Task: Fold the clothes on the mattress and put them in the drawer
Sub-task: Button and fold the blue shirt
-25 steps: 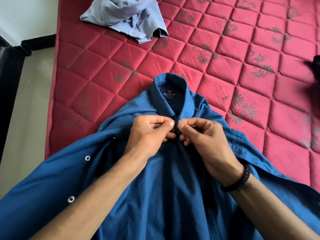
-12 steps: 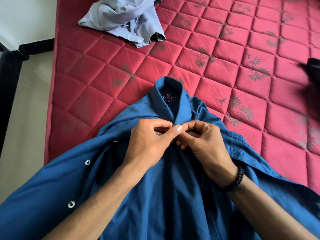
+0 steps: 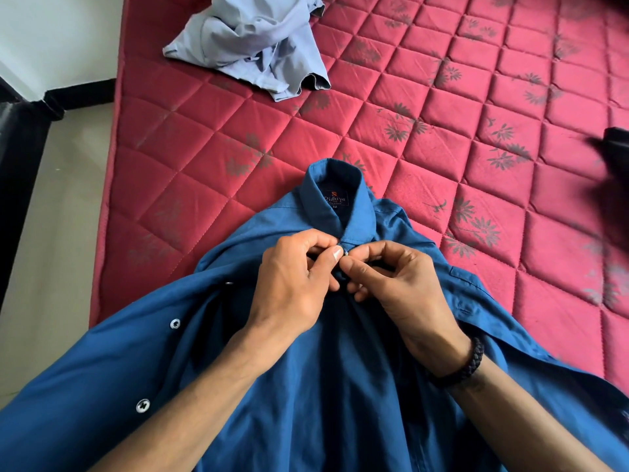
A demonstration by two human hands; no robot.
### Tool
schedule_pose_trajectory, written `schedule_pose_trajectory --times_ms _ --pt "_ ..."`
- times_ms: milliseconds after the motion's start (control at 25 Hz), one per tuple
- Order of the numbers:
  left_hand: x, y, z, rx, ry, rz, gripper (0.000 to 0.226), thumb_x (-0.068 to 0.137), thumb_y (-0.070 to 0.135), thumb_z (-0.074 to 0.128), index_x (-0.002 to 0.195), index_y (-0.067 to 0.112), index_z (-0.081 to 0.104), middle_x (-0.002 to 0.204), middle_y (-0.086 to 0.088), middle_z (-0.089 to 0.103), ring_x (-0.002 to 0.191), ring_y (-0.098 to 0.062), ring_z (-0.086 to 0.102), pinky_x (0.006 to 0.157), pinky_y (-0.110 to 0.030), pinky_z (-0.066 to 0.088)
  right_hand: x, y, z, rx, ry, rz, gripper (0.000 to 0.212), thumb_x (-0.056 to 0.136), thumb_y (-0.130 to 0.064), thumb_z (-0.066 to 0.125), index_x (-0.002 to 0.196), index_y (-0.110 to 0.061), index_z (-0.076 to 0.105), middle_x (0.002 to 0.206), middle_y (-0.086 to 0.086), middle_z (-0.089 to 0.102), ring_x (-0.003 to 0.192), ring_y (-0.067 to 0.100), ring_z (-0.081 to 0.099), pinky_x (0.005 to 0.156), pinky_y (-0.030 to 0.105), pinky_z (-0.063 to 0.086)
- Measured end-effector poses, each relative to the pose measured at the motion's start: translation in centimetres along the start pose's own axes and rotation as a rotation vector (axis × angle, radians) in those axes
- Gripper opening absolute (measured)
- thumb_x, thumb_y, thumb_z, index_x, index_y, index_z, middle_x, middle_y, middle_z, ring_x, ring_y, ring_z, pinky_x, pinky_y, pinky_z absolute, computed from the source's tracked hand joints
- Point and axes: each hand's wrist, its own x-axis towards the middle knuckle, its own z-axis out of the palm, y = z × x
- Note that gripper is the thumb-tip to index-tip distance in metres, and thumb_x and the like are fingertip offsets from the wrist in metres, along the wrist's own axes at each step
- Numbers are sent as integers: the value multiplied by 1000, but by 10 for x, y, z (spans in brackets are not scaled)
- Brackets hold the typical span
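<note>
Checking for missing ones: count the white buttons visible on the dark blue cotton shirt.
3: one pinched between both thumbs below the collar, two along the left placket edge. More may be hidden by hands and folds.

A deep blue shirt [image 3: 306,386] with white buttons [image 3: 142,405] fills the lower frame. The mattress [image 3: 442,137] is crimson — diamond-quilted, with faded grey flowers. At upper centre lies a pale lavender-grey garment [image 3: 252,42].

**Both hands at the collar button**

A blue shirt [image 3: 340,386] lies collar-away on the red quilted mattress [image 3: 459,114], near its left edge. The left hand [image 3: 292,284] and right hand [image 3: 401,287] pinch the placket just below the collar, around a small button [image 3: 346,253]. A crumpled grey garment [image 3: 252,46] lies toward the far left corner.
</note>
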Motion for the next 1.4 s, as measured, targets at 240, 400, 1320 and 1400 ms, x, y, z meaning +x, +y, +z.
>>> schedule_pose_trajectory --times_ms 240,400,1320,1400 --pt "0 1 -2 59 -15 63 9 100 19 64 94 16 71 59 5 67 54 -3 67 54 -12 40 -5 -3 5 -160 71 -35 16 91 -21 78 89 -7 71 67 11 73 55 16 64 56 25 54" --pt "3 2 -5 63 -37 99 9 100 19 65 94 14 71 58 6 65 51 -3 64 53 -10 37 -5 -4 6 -106 41 -24 14 96 -15 71 94 -1 67 69 7 69 61 14 65 56 25 53" --pt "100 -37 -57 277 -310 -37 82 71 46 89 143 23 57 136 6 63 124 -11 59 115 -37 43 64 -41 -62 -805 159 -250 48 85 -14 80 129 -16 61 104 3 68 84 12 65 78 26 54" --pt "99 -27 -57 161 -305 -56 57 66 46 88 115 20 75 113 -2 77 100 -14 71 101 -47 54 64 -43 -62 -783 1 -56 25 84 -14 84 104 -18 70 79 -4 66 63 2 56 59 14 44"
